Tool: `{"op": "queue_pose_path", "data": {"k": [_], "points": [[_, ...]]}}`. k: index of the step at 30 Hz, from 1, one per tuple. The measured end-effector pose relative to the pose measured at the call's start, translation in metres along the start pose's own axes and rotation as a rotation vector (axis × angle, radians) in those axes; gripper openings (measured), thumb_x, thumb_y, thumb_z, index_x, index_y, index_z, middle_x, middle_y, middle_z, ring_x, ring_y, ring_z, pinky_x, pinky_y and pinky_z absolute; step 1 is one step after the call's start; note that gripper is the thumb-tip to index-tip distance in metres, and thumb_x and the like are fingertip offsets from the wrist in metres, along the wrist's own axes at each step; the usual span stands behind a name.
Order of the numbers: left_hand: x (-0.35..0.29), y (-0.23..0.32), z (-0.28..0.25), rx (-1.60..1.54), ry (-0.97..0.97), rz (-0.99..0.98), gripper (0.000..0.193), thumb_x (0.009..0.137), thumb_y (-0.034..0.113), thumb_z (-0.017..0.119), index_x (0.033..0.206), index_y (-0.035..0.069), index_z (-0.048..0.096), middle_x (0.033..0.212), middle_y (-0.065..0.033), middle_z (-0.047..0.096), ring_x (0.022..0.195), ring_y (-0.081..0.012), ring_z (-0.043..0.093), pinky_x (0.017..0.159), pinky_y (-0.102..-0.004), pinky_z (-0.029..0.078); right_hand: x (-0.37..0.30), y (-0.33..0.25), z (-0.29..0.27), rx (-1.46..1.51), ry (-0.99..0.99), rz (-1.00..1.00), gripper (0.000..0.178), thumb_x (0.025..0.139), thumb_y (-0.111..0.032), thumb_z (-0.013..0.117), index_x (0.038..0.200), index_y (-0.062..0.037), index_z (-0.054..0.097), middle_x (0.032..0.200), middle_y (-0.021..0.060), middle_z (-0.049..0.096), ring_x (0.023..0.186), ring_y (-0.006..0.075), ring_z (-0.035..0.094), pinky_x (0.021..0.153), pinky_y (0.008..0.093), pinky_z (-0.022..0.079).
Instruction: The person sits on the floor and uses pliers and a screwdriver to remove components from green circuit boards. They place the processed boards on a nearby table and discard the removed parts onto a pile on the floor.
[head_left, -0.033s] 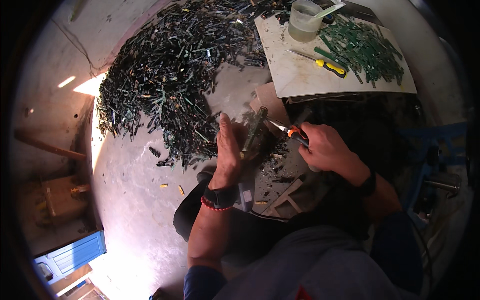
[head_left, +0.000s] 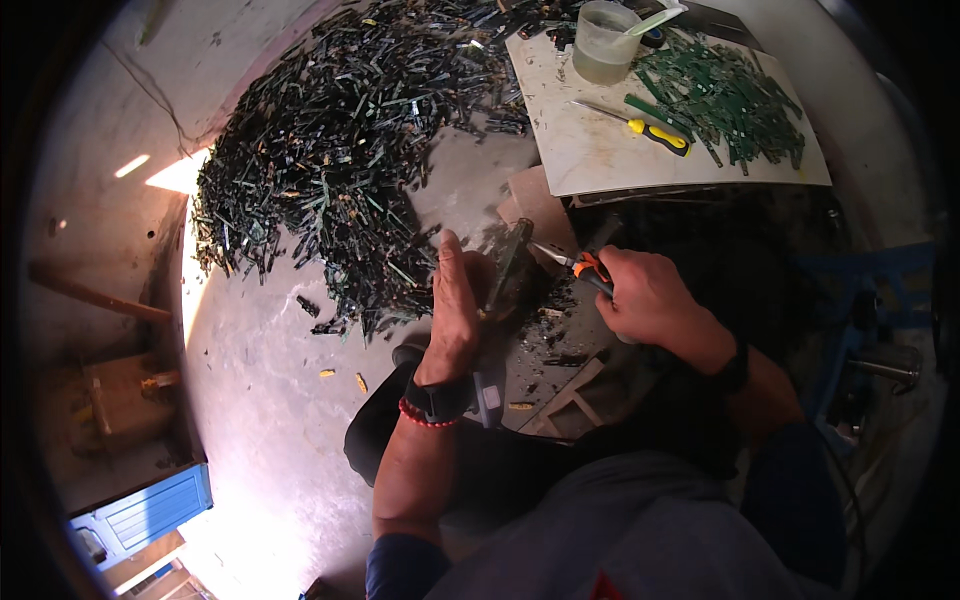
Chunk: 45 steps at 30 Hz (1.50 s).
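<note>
My left hand [head_left: 457, 305] is upright with its thumb raised, holding a narrow dark strip [head_left: 512, 262] that looks like a circuit board piece. The strip stands on a slant, and its lower end is at my fingers, which are partly hidden behind the hand. In my right hand [head_left: 652, 297] is a pair of pliers [head_left: 575, 262] with orange and black handles. Their metal tips point left, close to the upper part of the strip; whether they touch it I cannot tell.
A large heap of dark strips [head_left: 330, 160] covers the floor ahead and left. On a low white board [head_left: 570, 165] at the far right are a cloudy plastic cup [head_left: 603, 55], a yellow-black screwdriver [head_left: 655, 135] and a pile of green boards [head_left: 730, 100]. A wooden frame [head_left: 570, 400] lies near my legs.
The strip and plier tips have shifted very slightly, and the strip looks more blurred. Both hands keep nearly the same place and hold.
</note>
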<state>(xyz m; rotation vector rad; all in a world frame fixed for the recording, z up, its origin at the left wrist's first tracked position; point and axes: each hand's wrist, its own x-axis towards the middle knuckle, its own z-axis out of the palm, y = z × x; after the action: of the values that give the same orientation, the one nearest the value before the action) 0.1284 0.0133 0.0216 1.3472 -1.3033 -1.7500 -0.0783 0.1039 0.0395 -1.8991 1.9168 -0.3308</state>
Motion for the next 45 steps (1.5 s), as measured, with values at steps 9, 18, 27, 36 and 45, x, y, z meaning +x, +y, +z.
{"op": "queue_pose_path", "data": {"k": [9,18,27,36,45], "points": [[0.004,-0.015,0.002,0.565,-0.195,0.503,0.037,0.093,0.036,0.046,0.083,0.001,0.051,0.057,0.0000,0.042,0.049,-0.0124,0.040,0.047,-0.0269,0.032,0.001,-0.010,0.004,-0.107,0.043,0.026,0.023,0.071,-0.015,0.065,0.084,-0.0011,0.053,0.069,0.0173,0.059,0.067,0.0343,0.062,0.062,0.0432,0.049],[-0.011,0.005,0.008,-0.478,-0.349,-0.193,0.034,0.094,0.042,0.046,0.087,0.009,0.047,0.064,0.0003,0.041,0.051,-0.0090,0.033,0.047,-0.0213,0.030,0.010,0.009,-0.016,0.636,-0.330,0.003,0.010,0.073,-0.010,0.057,0.077,-0.0011,0.053,0.057,0.0086,0.050,0.055,0.0181,0.055,0.052,0.0317,0.043],[0.011,-0.019,0.000,-0.638,-0.427,-0.204,0.042,0.095,0.049,0.040,0.080,0.010,0.048,0.061,0.0007,0.042,0.048,-0.0115,0.037,0.048,-0.0234,0.032,0.014,0.025,-0.016,0.737,-0.111,0.128,0.009,0.078,-0.005,0.051,0.087,-0.0023,0.051,0.069,0.0020,0.050,0.062,0.0103,0.049,0.058,0.0260,0.041],[0.006,-0.012,0.007,-0.611,-0.398,-0.242,0.044,0.095,0.048,0.040,0.079,0.009,0.049,0.062,-0.0007,0.044,0.049,-0.0120,0.039,0.047,-0.0231,0.033,0.007,0.020,-0.016,0.163,-0.091,0.069,0.024,0.077,-0.010,0.055,0.099,-0.0020,0.054,0.077,0.0126,0.059,0.070,0.0334,0.058,0.063,0.0393,0.044],[-0.003,-0.005,0.009,-0.435,-0.362,-0.171,0.043,0.094,0.049,0.044,0.080,0.009,0.051,0.064,-0.0013,0.047,0.050,-0.0112,0.042,0.047,-0.0229,0.034,0.003,0.001,-0.015,-0.215,0.184,-0.029,0.051,0.073,-0.012,0.065,0.118,0.0000,0.044,0.100,0.0127,0.055,0.092,0.0302,0.056,0.071,0.0405,0.048]]}}
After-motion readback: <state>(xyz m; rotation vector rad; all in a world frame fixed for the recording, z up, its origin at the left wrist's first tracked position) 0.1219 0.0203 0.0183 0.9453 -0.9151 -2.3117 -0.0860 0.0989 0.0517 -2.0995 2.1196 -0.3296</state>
